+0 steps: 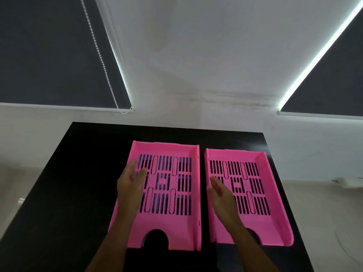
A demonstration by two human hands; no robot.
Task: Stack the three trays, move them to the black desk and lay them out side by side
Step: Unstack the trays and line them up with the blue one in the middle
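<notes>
So the black worktop (pixel 78 173) has two pink trays showing, lying flat and parallel with a narrow gap between them, notched ends facing the near edge. The right tray (pixel 261 222) sits alone, with dark worktop showing through its slots. The left tray (pixel 167 228) looks like it's still doubled up: there's bluish-purple peeking through its slots and at the near notch, so I'd guess the third tray is nested underneath, though I can't make it out properly.

Left hand (pixel 130 185) is over the left tray's left wall, fingers (pixel 135 163) loosely spread and relaxed, not gripping anything. Right hand (pixel 222 193) hovers above the right tray's left side, fingers straight and together, also empty.

My read: both hands are lining up either side of the left stack to lift the top one off, and there's room on the left for it.
</notes>
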